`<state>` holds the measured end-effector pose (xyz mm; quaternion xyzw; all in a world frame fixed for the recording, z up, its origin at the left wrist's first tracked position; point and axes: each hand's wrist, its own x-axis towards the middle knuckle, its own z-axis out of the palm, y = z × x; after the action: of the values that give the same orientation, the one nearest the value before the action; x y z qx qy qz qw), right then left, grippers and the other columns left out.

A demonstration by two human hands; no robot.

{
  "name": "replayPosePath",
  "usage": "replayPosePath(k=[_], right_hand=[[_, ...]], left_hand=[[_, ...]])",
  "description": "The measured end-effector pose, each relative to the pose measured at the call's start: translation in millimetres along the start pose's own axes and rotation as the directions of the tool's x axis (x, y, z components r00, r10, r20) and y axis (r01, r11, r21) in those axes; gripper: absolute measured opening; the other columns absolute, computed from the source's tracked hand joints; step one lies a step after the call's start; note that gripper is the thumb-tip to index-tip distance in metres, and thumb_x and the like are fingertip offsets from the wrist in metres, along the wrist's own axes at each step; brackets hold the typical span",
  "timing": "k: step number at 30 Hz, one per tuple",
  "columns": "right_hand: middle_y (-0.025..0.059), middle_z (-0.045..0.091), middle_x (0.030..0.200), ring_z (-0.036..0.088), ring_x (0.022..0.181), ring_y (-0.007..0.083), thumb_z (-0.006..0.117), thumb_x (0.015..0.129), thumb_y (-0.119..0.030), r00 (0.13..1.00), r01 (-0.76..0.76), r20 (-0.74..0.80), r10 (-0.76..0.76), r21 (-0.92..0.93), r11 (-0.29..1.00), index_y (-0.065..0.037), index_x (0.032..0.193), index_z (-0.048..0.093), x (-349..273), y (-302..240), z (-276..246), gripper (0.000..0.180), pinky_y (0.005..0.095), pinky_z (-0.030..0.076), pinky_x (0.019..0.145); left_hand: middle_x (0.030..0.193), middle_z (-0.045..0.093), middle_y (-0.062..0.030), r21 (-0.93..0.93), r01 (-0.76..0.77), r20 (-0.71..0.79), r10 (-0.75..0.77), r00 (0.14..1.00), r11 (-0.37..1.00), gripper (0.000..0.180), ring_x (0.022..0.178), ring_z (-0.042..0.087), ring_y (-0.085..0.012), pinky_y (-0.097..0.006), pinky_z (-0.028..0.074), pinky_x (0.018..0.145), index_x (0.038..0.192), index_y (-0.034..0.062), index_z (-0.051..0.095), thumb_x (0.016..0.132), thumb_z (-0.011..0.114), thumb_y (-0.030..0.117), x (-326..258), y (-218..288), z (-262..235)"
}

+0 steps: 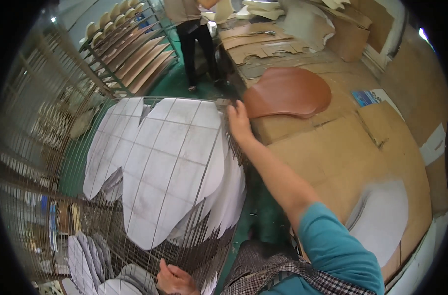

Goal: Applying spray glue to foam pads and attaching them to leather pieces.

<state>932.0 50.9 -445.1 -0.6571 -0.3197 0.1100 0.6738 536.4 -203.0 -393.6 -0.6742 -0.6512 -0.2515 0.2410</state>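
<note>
My right hand (pixel 237 120) reaches forward and grips the far corner of a wire rack shelf (pixel 219 147). My left hand (pixel 173 279) holds the near edge of the same rack at the bottom of the view. Under the wire grid lie several white curved panels (pixel 169 162), overlapping each other. A brown curved wooden seat shell (pixel 288 92) rests on the cardboard-covered bench (pixel 332 147), just right of my right hand.
A white sprayed outline (pixel 381 221) marks the cardboard near me. Another person (pixel 197 39) stands at the far end of the aisle. A rack of tan curved shells (pixel 135 54) stands at the back left. More white panels (pixel 86 260) sit on a lower shelf.
</note>
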Motion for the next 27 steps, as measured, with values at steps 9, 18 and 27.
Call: replayPosePath(k=[9,18,27], right_hand=[[0.0090,0.059,0.095,0.057,0.076,0.0139,0.054,0.084,-0.011,0.965,-0.211,0.102,0.240,-0.236,0.949,-0.003,0.112,0.053,-217.8,65.7,-307.4,0.029,0.0253,0.047,0.066],[0.0173,0.054,0.099,0.052,0.090,0.0317,0.061,0.073,-0.005,0.822,-0.525,-0.569,-0.016,-0.769,0.366,-0.001,0.108,0.051,-465.4,-63.9,-570.8,0.037,0.0385,0.044,0.080],[0.0217,0.037,0.131,0.035,0.119,0.0397,0.071,0.067,-0.026,0.598,-0.799,-0.796,0.090,-0.584,0.143,0.001,0.120,0.047,-606.3,-65.1,-524.2,0.064,0.0436,0.032,0.100]], left_hand=[[0.100,0.050,-0.0171,-0.467,-0.018,-0.030,0.005,1.000,0.884,0.029,0.086,0.049,-0.0284,-0.039,0.040,0.077,0.112,-0.0058,0.049,0.085,0.051,0.004,10.3,4.8,-5.8],[0.098,0.053,-0.0138,-0.912,-0.224,-0.084,0.377,0.922,0.345,0.020,0.095,0.050,-0.0257,-0.034,0.039,0.086,0.101,-0.0033,0.053,0.082,0.052,0.001,47.6,157.1,15.2],[0.103,0.057,-0.0174,-0.982,-0.079,-0.174,0.983,0.062,-0.169,0.027,0.101,0.052,-0.0315,-0.039,0.041,0.088,0.104,0.0032,0.056,0.079,0.057,0.012,-174.8,317.7,-22.4]])
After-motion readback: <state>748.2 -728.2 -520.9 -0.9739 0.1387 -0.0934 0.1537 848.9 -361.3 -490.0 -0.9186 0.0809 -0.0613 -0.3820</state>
